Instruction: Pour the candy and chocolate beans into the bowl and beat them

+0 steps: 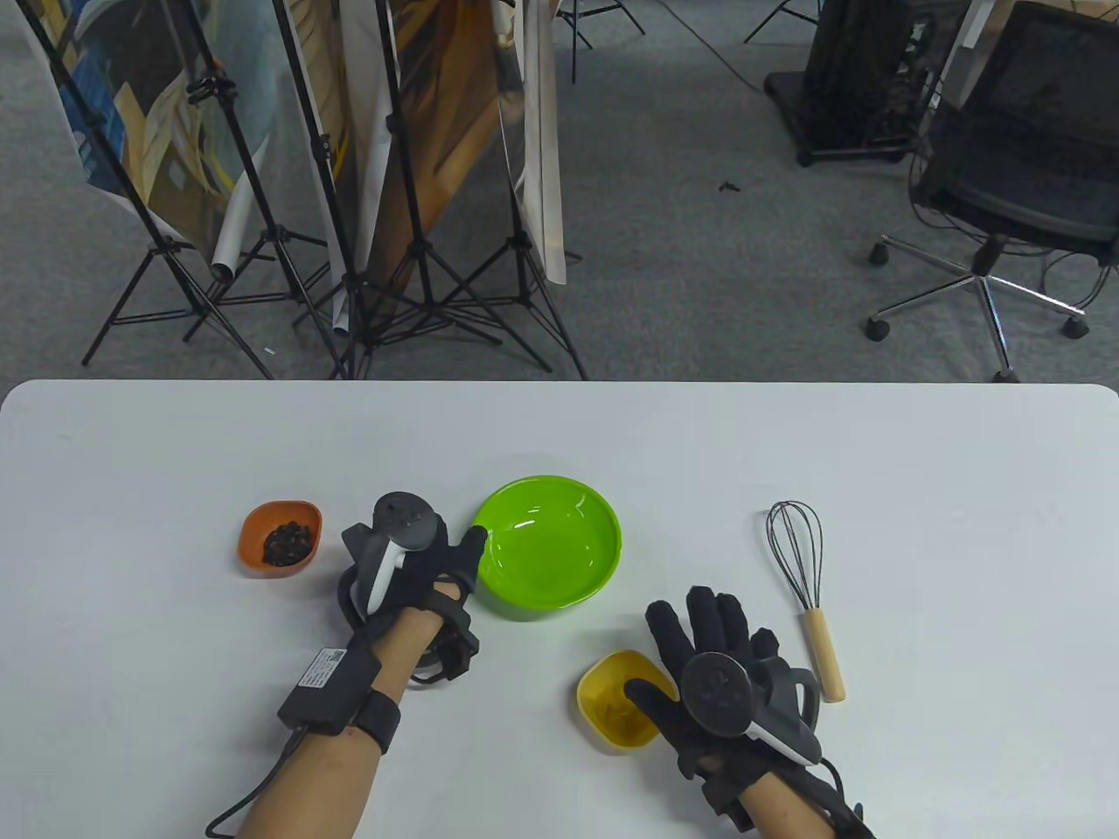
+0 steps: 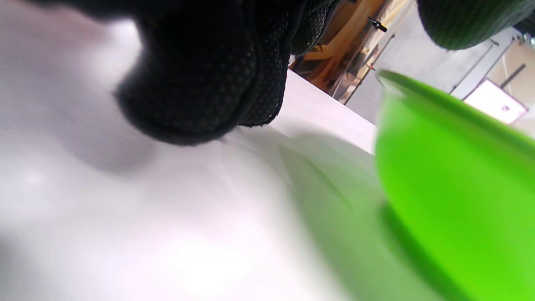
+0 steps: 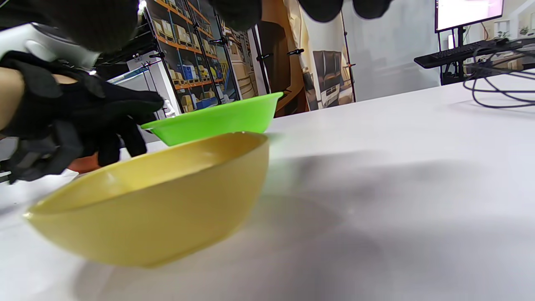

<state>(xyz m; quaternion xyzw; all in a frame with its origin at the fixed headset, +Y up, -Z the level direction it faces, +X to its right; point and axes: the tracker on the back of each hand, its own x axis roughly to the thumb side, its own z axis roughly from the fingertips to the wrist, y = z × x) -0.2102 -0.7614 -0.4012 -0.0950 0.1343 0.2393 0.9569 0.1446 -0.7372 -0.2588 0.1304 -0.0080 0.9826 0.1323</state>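
An empty green bowl [image 1: 559, 568] stands mid-table. My left hand [image 1: 455, 546] rests beside it on its left, thumb touching the rim, fingers [image 2: 200, 83] down on the table next to the bowl's wall [image 2: 459, 188]. Left of that hand an orange dish [image 1: 302, 516] holds dark chocolate beans [image 1: 288, 540]. A yellow dish [image 1: 594, 677] with brownish candy [image 1: 616, 710] sits near the front. My right hand [image 1: 691, 638] hovers at its right side, fingers straight, thumb stretched over the dish, holding nothing. The right wrist view has the yellow dish [image 3: 167, 209] close up, with the green bowl [image 3: 217, 119] and my left hand [image 3: 83, 117] behind.
A wire whisk [image 1: 800, 559] with a wooden handle lies to the right of the green bowl, just beyond my right hand. The white table [image 1: 175, 699] ends at a far edge, with tripods and an office chair on the floor behind.
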